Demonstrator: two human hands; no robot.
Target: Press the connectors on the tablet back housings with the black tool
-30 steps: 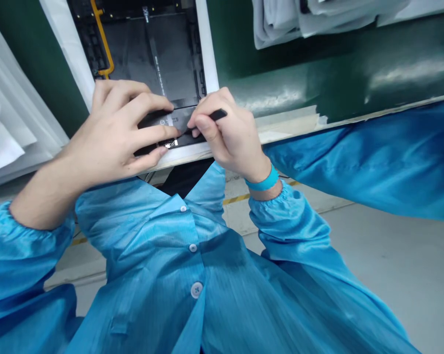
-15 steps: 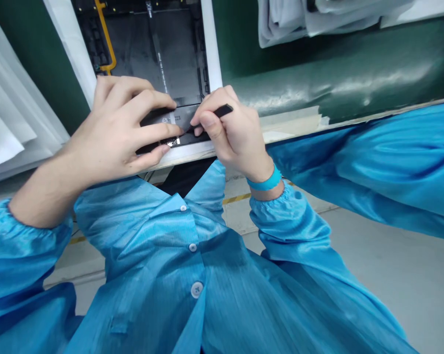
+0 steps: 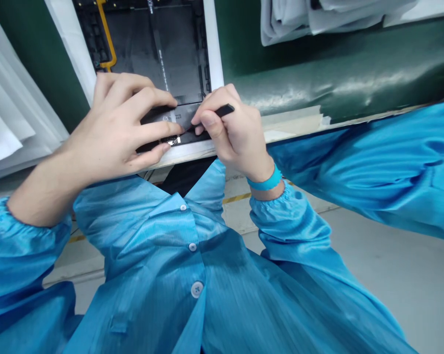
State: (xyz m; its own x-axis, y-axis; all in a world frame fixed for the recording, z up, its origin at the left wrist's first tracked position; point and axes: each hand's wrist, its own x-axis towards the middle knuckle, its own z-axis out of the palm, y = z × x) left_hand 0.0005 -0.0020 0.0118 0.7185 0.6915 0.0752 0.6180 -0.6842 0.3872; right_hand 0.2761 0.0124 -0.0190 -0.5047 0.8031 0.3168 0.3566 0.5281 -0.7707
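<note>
The black device housing (image 3: 181,44) lies flat on the counter (image 3: 281,86); at the housing's near end, the left hand (image 3: 113,128) rests spread, fingertips down, gripping nothing visible, while the right hand (image 3: 234,132) pinches a slim black tool (image 3: 225,109). The housing looks stiff, light and smooth, its orange ribbon (image 3: 107,30) fragile: best held by the side edges.
</note>
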